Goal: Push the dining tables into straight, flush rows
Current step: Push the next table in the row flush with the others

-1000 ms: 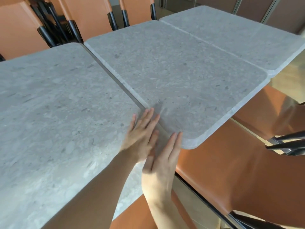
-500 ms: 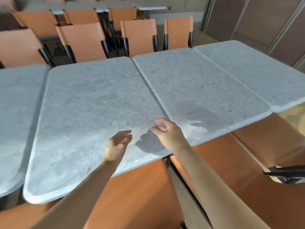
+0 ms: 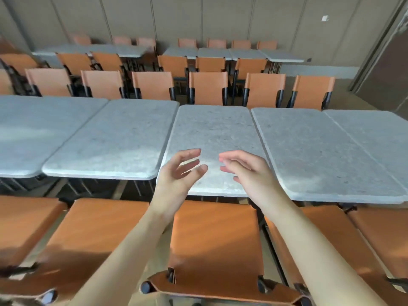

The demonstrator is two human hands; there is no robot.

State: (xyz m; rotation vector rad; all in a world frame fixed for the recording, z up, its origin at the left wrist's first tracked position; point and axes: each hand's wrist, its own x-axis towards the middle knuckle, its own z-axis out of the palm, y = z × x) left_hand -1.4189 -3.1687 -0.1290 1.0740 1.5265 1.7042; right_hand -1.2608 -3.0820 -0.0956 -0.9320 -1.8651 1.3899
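Note:
Several grey stone-topped dining tables stand side by side in a row across the view. The middle table (image 3: pixel 212 131) lies straight ahead, with a neighbour table on the left (image 3: pixel 114 140) and another on the right (image 3: pixel 313 149). The left neighbour's near edge sits a little farther from me than the middle table's near edge. My left hand (image 3: pixel 178 173) and my right hand (image 3: pixel 247 171) hover over the middle table's near edge, palms facing each other, fingers loosely spread, holding nothing.
Orange chairs with black frames stand close in front of me, one (image 3: pixel 216 246) right under my arms. More orange chairs (image 3: pixel 207 87) line the far side, and another row of tables (image 3: pixel 229 53) stands by the back wall.
My hands have lifted off the table seam and now hang in the air. The view has pulled back and risen, showing the whole row of tables.

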